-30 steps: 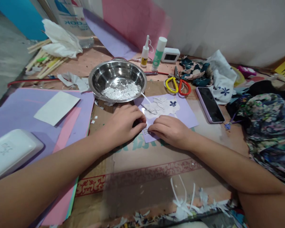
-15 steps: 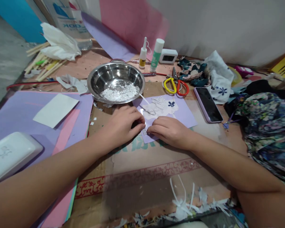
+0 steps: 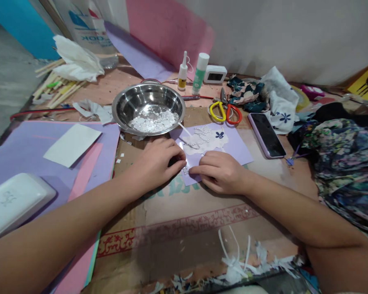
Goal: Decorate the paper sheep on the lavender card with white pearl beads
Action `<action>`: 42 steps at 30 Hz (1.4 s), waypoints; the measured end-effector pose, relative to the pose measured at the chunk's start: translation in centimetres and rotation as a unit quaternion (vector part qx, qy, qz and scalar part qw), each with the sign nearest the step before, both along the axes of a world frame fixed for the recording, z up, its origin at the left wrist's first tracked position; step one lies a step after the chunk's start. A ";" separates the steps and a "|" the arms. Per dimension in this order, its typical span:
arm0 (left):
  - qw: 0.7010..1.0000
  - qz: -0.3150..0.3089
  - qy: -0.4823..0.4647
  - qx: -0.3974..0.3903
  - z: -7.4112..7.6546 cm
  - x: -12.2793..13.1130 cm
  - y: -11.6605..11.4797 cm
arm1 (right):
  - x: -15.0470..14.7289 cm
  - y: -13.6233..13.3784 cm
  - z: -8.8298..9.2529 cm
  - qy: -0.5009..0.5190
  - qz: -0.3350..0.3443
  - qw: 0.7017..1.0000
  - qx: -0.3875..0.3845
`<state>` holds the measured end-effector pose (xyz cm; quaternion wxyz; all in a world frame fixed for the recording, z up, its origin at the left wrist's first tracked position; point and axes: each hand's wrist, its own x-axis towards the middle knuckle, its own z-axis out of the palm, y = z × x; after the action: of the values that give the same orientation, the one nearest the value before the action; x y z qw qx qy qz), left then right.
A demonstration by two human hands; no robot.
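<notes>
A light purple card (image 3: pixel 237 151) lies in front of me, bearing a pale cut-out patch (image 3: pixel 214 143) with curved rows of small white pearl beads (image 3: pixel 202 134) and a dark blue flower (image 3: pixel 220 135). At its lower left corner sits a small cluster of pearl beads (image 3: pixel 185 170). My left hand (image 3: pixel 161 159) is at the card's left edge, thumb and index finger pinched together; what lies between them is hidden. My right hand (image 3: pixel 221 171) rests over the card's near edge. Its index finger stretches out to the bead cluster while the other fingers curl loosely. Its thumb is hidden.
Beyond my left hand stands a steel bowl (image 3: pixel 119 110) of white beads. Behind the card are scissors (image 3: pixel 225 114), a glue bottle (image 3: pixel 182 75) and a glue stick (image 3: pixel 200 75). A phone (image 3: pixel 268 136) lies right; coloured paper sheets (image 3: pixel 21 143) and a white case (image 3: pixel 18 206) lie left.
My right hand's index finger has straightened toward the bead cluster, and its other fingers have drawn back and curled. My left hand keeps its pinch. The view has shifted slightly.
</notes>
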<state>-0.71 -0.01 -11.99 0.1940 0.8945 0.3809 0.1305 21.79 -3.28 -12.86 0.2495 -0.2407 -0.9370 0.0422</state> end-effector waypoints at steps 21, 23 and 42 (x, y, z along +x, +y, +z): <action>0.996 -0.031 -0.062 0.051 0.6 -0.7 -1.0 | 0.4 0.0 -0.1 0.009 0.017 0.998 -0.061; 0.995 -0.047 -0.070 0.048 0.8 -0.6 -1.1 | 0.4 0.0 -0.2 0.014 0.019 0.998 -0.063; 0.969 -0.205 -0.027 0.132 0.8 -0.8 -0.7 | 0.3 0.0 -0.4 0.036 0.034 0.997 -0.052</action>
<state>-1.46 -0.72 -11.17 0.1074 0.9674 0.1634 0.1610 22.11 -3.32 -13.25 0.2687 -0.2201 -0.9315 0.1080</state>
